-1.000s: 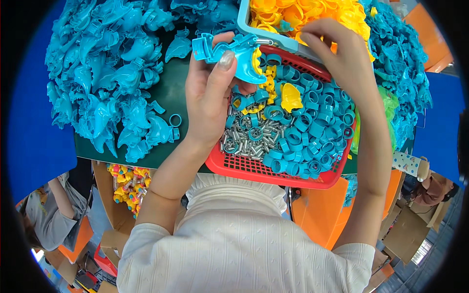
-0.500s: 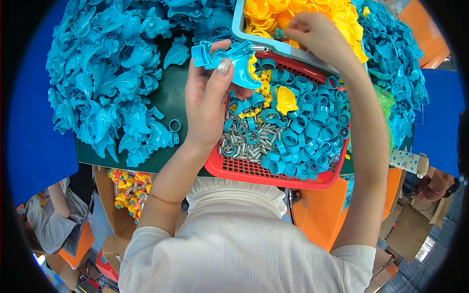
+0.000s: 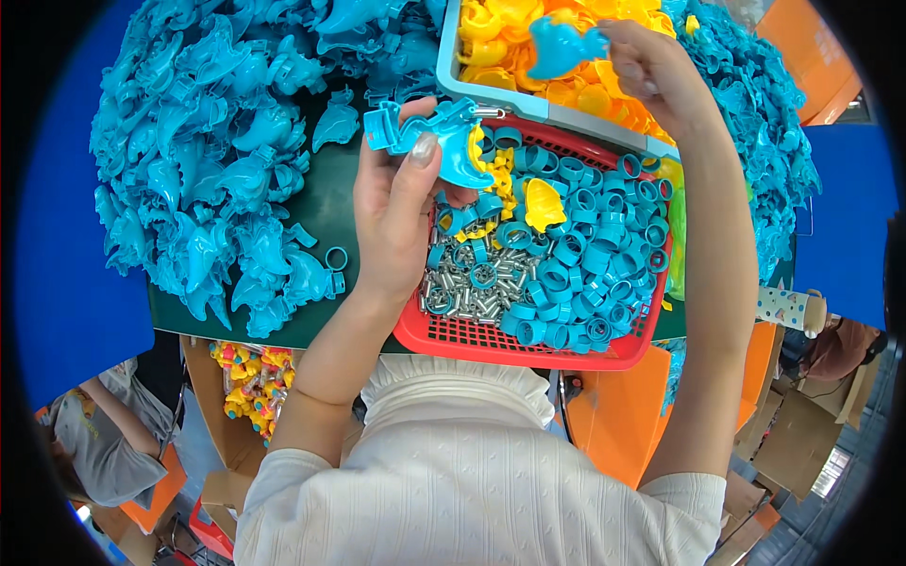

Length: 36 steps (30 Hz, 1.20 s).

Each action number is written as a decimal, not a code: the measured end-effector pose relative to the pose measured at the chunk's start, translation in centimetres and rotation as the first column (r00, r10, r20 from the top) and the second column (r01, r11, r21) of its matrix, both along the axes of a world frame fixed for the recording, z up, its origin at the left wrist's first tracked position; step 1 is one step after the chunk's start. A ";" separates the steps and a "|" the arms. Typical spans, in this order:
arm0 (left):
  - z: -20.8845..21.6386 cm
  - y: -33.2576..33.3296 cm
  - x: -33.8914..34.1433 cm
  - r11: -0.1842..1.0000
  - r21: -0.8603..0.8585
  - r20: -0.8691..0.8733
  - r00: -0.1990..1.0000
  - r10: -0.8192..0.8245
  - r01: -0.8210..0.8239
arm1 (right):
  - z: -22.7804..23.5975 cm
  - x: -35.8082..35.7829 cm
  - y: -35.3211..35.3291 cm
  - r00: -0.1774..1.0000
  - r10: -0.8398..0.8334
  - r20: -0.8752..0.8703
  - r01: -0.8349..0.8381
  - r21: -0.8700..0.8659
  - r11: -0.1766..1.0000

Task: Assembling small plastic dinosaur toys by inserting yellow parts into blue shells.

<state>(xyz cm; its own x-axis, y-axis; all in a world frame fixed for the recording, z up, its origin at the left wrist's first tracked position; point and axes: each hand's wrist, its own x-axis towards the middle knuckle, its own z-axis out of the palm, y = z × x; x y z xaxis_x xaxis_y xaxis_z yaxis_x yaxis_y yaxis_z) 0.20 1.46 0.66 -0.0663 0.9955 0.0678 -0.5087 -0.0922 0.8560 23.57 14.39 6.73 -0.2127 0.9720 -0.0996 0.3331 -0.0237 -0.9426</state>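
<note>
My left hand [image 3: 392, 212] is closed around a glossy blue plastic shell half [image 3: 462, 165], its hollow side facing up. A small metal piece sticks out at the shell's far end, and yellow shows along its right edge. Over a light blue tray [image 3: 557, 111] of yellow plastic pieces [image 3: 486, 52], my right hand [image 3: 661, 80] pinches another blue shell part [image 3: 563, 49]. Nearest me sits a red basket [image 3: 528, 357] holding blue rings [image 3: 571, 247], small metal cylinders [image 3: 472, 294], yellow clips and a cupped yellow piece [image 3: 544, 205].
Large heaps of blue shells [image 3: 203, 151] cover the left of the dark green table [image 3: 326, 203]; another blue heap [image 3: 774, 151] lies at right. A loose blue ring [image 3: 337, 258] rests near the left heap. Below stands a box of yellow toys [image 3: 250, 382]. A person [image 3: 118, 424] sits at lower left.
My right hand has risen out of the yellow pieces, now with a blue shell part in its fingers. My left hand keeps its hold and has shifted slightly.
</note>
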 end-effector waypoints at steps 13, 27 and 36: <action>-0.4 0.6 0.1 0.999 0.043 -0.036 0.999 0.000 0.002 | 0.9 1.3 -15.2 0.907 -0.242 0.344 0.047 0.490 0.871; -0.6 0.4 0.1 0.998 0.066 -0.063 0.998 -0.019 0.023 | -0.5 -4.2 -16.9 0.644 0.078 0.761 -0.539 0.379 0.752; -1.1 0.3 -0.3 0.995 0.065 -0.056 0.996 -0.067 0.071 | -4.2 -7.1 -15.9 0.557 0.109 0.823 -0.660 0.359 0.660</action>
<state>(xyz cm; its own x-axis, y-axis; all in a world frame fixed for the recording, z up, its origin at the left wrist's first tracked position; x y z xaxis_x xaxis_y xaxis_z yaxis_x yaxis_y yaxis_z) -0.06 1.76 -0.40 0.0081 0.9907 0.1361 -0.4696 -0.1163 0.8752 16.47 -1.54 2.57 -0.7100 0.6920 0.1302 0.6762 0.7217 -0.1483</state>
